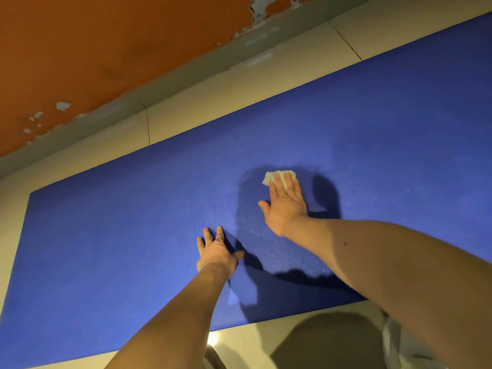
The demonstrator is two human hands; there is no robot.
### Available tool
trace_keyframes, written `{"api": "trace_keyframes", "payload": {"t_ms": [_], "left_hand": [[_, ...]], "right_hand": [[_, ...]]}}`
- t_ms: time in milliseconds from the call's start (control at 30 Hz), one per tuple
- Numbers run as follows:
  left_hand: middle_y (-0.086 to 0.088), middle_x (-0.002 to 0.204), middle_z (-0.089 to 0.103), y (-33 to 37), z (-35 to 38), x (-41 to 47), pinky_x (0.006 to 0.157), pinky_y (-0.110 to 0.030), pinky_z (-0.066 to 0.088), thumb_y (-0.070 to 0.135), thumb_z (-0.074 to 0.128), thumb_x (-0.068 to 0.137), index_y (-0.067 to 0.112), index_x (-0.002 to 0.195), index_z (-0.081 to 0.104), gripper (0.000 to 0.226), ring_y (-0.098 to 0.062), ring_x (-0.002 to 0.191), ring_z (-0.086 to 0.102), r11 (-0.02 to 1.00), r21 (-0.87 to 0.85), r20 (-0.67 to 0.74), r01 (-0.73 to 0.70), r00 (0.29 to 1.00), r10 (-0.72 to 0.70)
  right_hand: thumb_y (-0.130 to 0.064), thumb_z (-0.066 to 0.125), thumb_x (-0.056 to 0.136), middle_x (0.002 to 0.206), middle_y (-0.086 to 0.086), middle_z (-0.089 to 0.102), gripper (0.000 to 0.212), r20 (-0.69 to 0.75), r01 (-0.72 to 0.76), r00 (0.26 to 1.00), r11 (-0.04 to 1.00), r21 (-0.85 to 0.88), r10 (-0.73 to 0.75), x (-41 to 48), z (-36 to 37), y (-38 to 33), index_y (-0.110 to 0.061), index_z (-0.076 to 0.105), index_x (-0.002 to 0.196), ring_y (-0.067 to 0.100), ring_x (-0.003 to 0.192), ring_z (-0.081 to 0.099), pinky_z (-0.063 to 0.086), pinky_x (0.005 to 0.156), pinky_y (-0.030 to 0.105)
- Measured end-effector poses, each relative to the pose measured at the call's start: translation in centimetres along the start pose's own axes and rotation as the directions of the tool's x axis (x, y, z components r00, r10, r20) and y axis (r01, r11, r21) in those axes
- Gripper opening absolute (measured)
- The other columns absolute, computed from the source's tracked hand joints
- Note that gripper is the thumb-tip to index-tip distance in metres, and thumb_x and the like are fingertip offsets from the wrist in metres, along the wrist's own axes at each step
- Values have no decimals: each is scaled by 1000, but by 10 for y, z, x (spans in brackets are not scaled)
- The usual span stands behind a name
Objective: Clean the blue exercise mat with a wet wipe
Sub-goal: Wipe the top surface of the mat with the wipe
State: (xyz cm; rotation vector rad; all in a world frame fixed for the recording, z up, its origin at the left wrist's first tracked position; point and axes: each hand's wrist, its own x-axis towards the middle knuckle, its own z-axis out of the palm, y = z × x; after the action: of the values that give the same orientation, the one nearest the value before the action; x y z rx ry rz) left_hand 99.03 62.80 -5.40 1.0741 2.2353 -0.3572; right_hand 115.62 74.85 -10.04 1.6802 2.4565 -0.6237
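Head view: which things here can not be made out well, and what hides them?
1. The wet wipe, head view: the right hand presses on it and covers most of it, so only its far edge shows.
2. The blue mat, head view: its right end is cut off by the picture's edge, and the right forearm hides part of its near edge.
3. Wet or dry parts of the mat: the dark shadow makes them impossible to tell.

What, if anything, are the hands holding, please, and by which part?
Nothing is gripped: the right hand presses the wet wipe flat onto the blue mat; the left hand rests empty.
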Motion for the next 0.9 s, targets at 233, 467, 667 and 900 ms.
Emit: {"api": "trace_keyframes", "payload": {"t_ms": [233,467,667,900], "left_hand": [[2,166,-16,0,10,-1,118,-45,27,53,67,89,29,160,0,100,-29,153,-13,1000,23,8,14,1000,-15],[1,167,-12,-4,16,-6,118,-48,26,54,63,92,28,160,3,95,-31,153,-9,1000,13,-11,-10,1000,10],[3,167,-13,-5,26,-18,118,-47,26,51,65,92,28,160,4,95,-28,153,-10,1000,-12,-10,-17,1000,16],[3,166,-17,-5,25,-18,119,-46,27,53,68,88,29,160,-3,103,-28,153,-14,999,44,26,-7,1000,6]], "right_hand": [[-49,25,107,168,4,-17,74,129,341,935,937,-81,-329,-46,29,-44,-10,-7,161,27,152,-26,-13,124,43],[-54,19,105,169,-2,-14,71,39,10,999,994,-106,-6,-23,-2,39,-19,-5,162,30,153,-22,-12,123,50],[-53,19,106,167,8,-19,75,37,-67,997,998,12,67,-32,5,11,-9,-8,160,34,151,-26,-13,123,49],[-47,24,108,167,5,-20,72,161,361,924,930,-76,-346,-71,32,-25,-9,-8,160,29,151,-27,-11,124,44]]}}
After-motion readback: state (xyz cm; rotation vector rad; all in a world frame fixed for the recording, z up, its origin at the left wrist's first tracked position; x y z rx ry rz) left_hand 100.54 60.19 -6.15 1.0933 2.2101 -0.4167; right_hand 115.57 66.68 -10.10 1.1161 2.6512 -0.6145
